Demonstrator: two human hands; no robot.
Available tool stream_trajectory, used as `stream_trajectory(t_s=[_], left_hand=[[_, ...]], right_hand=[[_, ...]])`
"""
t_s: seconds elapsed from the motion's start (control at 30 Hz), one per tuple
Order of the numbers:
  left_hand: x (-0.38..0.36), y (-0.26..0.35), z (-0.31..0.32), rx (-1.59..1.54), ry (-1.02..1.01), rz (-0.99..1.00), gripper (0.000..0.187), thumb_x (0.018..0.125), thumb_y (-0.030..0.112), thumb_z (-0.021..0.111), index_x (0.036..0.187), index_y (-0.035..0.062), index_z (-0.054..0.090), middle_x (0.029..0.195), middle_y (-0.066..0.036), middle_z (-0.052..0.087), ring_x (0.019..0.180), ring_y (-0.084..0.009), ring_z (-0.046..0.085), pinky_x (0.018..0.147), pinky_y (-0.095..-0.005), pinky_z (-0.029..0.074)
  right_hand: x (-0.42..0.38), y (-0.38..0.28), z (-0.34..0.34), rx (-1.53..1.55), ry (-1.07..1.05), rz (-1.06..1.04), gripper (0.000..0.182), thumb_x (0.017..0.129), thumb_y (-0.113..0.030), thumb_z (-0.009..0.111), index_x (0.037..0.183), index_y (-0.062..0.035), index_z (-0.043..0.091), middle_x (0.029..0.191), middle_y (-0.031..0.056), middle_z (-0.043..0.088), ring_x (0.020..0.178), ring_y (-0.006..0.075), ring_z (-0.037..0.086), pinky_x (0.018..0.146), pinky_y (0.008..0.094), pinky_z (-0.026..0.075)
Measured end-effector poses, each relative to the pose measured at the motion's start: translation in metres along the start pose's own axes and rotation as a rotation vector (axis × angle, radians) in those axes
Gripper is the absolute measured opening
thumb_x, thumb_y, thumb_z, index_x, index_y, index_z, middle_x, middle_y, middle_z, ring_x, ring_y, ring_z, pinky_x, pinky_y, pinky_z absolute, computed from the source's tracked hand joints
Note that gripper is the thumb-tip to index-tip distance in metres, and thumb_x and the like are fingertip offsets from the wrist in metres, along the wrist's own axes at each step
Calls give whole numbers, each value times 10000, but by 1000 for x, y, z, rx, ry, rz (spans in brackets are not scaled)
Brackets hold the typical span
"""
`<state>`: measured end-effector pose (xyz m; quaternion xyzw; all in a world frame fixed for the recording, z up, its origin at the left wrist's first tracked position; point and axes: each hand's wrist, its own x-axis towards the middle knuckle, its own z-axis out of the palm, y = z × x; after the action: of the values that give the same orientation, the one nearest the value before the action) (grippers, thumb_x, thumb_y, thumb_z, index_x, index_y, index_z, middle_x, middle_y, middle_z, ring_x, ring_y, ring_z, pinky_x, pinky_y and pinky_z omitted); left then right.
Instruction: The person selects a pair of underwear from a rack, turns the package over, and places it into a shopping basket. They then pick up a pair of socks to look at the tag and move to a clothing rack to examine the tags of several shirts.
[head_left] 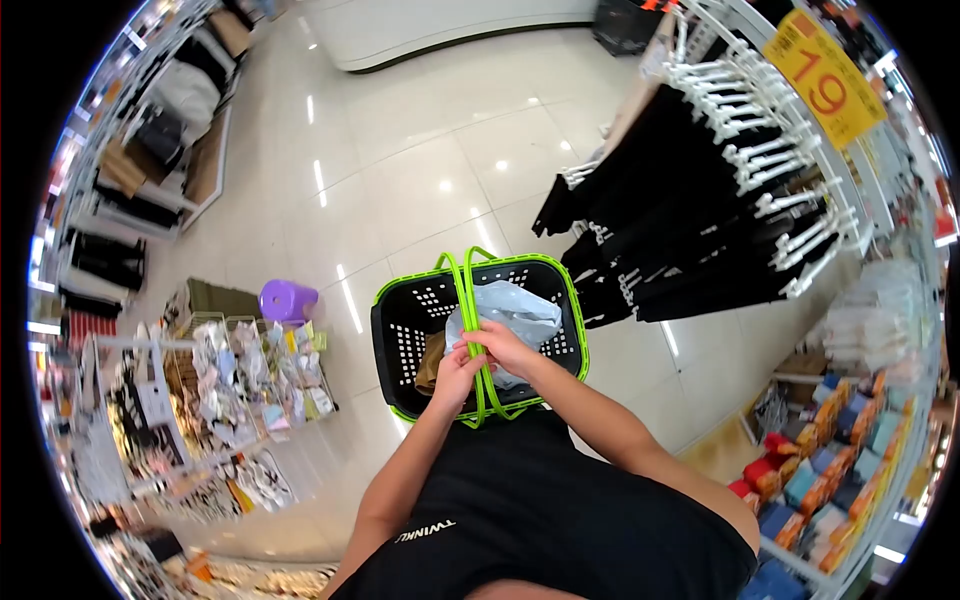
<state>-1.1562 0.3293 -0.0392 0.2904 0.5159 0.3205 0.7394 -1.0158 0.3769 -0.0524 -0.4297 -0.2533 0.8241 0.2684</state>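
Observation:
A black shopping basket [395, 310] with a lime-green rim hangs in front of my body. Its two green handles [468, 297] are raised and lie close together. My right hand [503, 346] is closed around the handles from the right. Just below it, my left hand [458, 376] closes on them from the left, and the fingers of both hands nearly meet. Inside the basket lie a crumpled pale grey-blue item [515, 305], which looks like a plastic bag or cloth, and a brown item [430, 365] partly hidden by my left hand.
Black garments [660, 200] on white hangers stand close at the right, under a yellow price sign [828, 82]. A purple stool [288, 300] and a rack of small packaged goods [235, 385] are at the left. Boxed goods [820, 480] fill shelves at the lower right. A white counter [430, 25] stands ahead.

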Motion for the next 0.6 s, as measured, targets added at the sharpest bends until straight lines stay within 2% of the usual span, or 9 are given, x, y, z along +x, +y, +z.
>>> stream_trajectory(t_s=[0.03,0.1,0.2,0.37,0.43,0.47,0.6], left_hand=[[6,3,-4,58,-26,-38,180,923,85,544,1072,-5,589,951,-86,660,856,-182,659,740,-299,536],[21,5,-9,87,-91,-63,173,924,85,542,1064,-2,593,945,-84,662,843,-174,657,729,-289,532],[35,8,-18,134,-206,-96,168,927,84,536,1061,-2,591,933,-78,661,813,-164,651,701,-274,522],[51,7,-20,165,-392,-159,179,939,97,542,1080,-5,578,937,-71,652,820,-156,646,667,-262,508],[52,10,-20,217,-460,-212,182,934,91,545,1079,-14,580,926,-70,655,809,-146,636,684,-254,495],[52,10,-20,268,-493,-255,185,930,85,549,1077,-22,581,915,-68,657,798,-136,626,700,-246,481],[55,1,-17,255,-628,-283,222,948,121,546,1140,8,547,958,-56,643,852,-140,643,670,-247,494]], right_hand=[[-2,1,-1,22,28,-17,280,913,-232,580,1086,-13,559,930,92,662,629,101,577,438,234,399],[2,2,-2,58,113,-9,252,907,-279,593,997,-43,607,807,40,641,542,72,514,408,224,341],[0,8,1,99,226,-88,233,900,-296,593,946,-69,618,722,13,609,504,73,496,373,224,309],[-11,18,20,181,541,-139,218,885,-271,604,962,-69,631,742,18,628,535,87,534,411,236,348],[-16,23,26,201,652,-146,248,890,-312,595,988,-86,631,803,10,652,552,62,495,436,224,283],[-19,25,30,205,705,-164,259,889,-309,596,996,-76,628,819,5,656,561,67,503,446,231,290],[-29,40,28,227,785,-161,245,892,-293,593,978,-65,620,789,14,639,561,79,511,431,235,297]])
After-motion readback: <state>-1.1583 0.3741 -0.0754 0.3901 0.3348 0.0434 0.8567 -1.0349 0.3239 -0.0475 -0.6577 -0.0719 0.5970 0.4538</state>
